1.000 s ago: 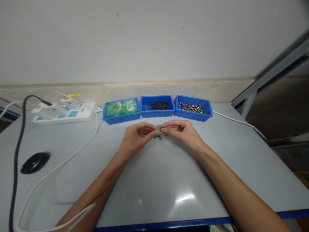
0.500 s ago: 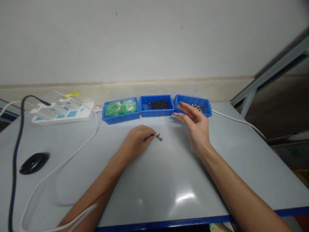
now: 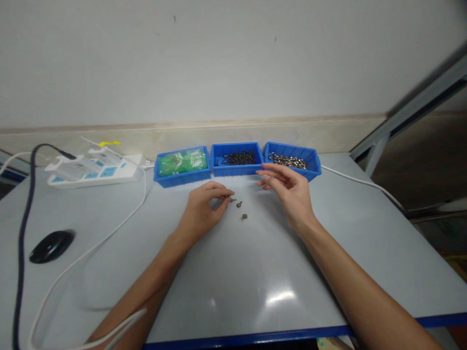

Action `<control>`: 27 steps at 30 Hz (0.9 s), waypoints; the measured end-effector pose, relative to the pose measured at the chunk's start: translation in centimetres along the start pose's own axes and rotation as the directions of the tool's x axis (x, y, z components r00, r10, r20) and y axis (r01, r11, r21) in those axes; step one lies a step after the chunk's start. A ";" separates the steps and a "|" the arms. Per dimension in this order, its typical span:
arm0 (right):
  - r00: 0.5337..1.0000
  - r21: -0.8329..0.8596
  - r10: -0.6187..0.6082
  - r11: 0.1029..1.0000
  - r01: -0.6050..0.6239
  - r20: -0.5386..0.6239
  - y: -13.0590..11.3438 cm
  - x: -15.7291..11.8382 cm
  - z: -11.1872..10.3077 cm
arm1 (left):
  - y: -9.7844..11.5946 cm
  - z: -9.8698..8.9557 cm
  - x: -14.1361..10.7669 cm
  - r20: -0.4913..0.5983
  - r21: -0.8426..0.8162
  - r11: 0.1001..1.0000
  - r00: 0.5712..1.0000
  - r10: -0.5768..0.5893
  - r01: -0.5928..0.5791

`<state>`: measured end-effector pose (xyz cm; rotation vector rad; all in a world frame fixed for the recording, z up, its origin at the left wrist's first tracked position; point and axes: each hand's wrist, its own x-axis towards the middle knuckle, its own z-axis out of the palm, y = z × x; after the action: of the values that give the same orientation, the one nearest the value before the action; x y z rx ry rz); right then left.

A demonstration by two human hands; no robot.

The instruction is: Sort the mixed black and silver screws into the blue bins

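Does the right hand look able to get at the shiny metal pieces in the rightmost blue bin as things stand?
Probably yes: the right hand is near the rightmost blue bin, whose top is open, and nothing visible blocks its way to the shiny metal pieces.

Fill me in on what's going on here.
A person's left hand pinches a small metal part, with more loose parts on the table between the hands. The right hand hovers by the right-hand blue bin of shiny pieces; whether it holds anything is unclear. Dark screws fill part of the middle bin.
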<state>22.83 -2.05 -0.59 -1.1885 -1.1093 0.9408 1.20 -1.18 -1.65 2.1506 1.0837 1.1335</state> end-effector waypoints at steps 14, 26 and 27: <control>0.845 0.034 0.200 0.968 -0.249 0.496 -0.3 -1.2 0.8 | 1.3 -0.2 0.5 0.183 -0.570 0.641 0.840 -0.511 0.515; 0.986 0.178 0.044 0.984 -0.015 -0.158 0.6 0.5 -0.3 | -0.5 0.4 -0.4 0.266 0.057 0.988 0.956 0.126 -0.146; 0.975 0.164 0.004 0.986 0.033 -0.221 0.7 0.8 -0.5 | -0.7 0.5 -0.5 0.277 0.073 0.983 0.950 0.141 -0.167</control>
<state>23.53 -1.30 -1.16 -1.1165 -0.8441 0.8504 1.12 -1.20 -2.67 2.4160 0.8744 0.8316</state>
